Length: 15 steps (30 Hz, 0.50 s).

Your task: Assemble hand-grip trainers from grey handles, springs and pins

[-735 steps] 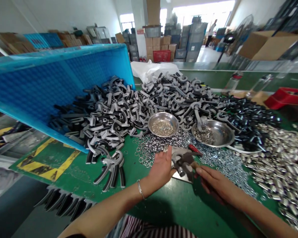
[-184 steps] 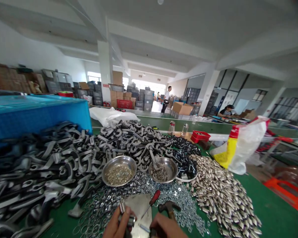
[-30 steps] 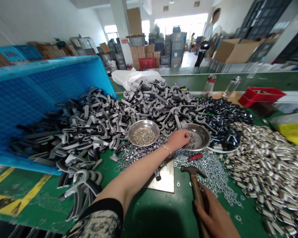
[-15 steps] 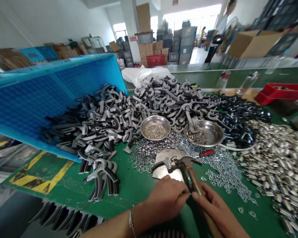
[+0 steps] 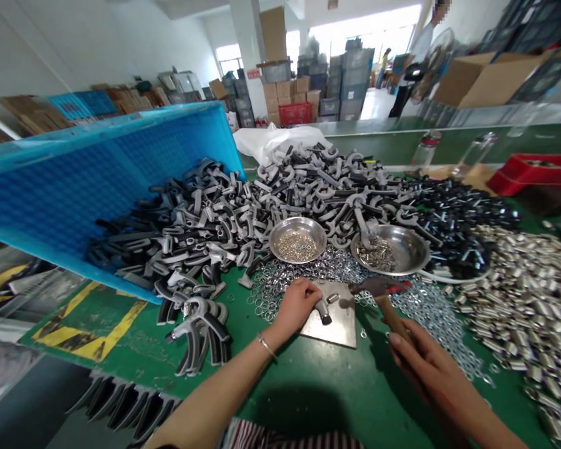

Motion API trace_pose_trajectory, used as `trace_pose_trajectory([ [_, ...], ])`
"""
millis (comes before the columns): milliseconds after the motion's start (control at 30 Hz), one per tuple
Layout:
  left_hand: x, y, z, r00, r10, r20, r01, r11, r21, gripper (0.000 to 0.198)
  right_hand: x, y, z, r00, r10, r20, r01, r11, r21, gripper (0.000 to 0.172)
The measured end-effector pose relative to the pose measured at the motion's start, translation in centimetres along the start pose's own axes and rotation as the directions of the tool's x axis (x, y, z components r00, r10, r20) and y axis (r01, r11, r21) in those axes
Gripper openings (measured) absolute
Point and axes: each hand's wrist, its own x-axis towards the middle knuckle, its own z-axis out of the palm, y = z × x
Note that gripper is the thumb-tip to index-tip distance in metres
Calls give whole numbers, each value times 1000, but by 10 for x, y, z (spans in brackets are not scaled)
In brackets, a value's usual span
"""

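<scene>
My left hand point(image 5: 298, 303) is closed on a small grey part point(image 5: 322, 310) that it presses onto a flat metal plate point(image 5: 339, 324) on the green table point(image 5: 318, 386). A wooden-handled hammer point(image 5: 384, 298) is gripped by my right hand point(image 5: 430, 362), and its dark head hangs just above the plate's right corner. Behind the plate stand two steel bowls: the left bowl point(image 5: 298, 239) holds small rings, the right bowl point(image 5: 391, 251) holds small metal pieces. A red-handled screwdriver point(image 5: 399, 285) lies under the hammer head.
A tilted blue crate point(image 5: 98, 181) spills grey and black handle parts point(image 5: 201, 218) across the left. Loose washers point(image 5: 280, 280) ring the plate. Metal sleeves point(image 5: 523, 293) and black pieces point(image 5: 458, 218) pile up on the right. A red tray point(image 5: 533, 171) and bottles stand behind; people move far off.
My left hand has moved forward from beside the hammer handle to the plate and now pins the grey part there. The hammer head has swung to the right, over the plate's corner.
</scene>
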Motion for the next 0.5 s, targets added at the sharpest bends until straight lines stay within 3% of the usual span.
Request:
trace_pose_trajectory([
  [167, -1, 4, 3, 999, 49, 8, -49, 987, 150, 12, 12, 1, -3, 998, -38, 44, 43, 993, -113, 51],
  [233, -1, 7, -1, 983, 169, 73, -183, 943, 279, 14, 17, 1, -4, 993, -84, 85, 100, 974, -202, 50],
  [333, -6, 9, -7, 925, 322, 200, -377, 834, 402, 17, 19, -6, -6, 976, -158, 151, 201, 920, -337, 52],
  [367, -10, 8, -8, 926, 327, 188, -377, 829, 414, 24, 18, -10, -7, 967, -194, 163, 242, 899, -365, 53],
  [500, -30, 7, -3, 977, 206, 47, -209, 905, 372, 96, 12, -32, -6, 901, -411, 138, 429, 802, -416, 56],
])
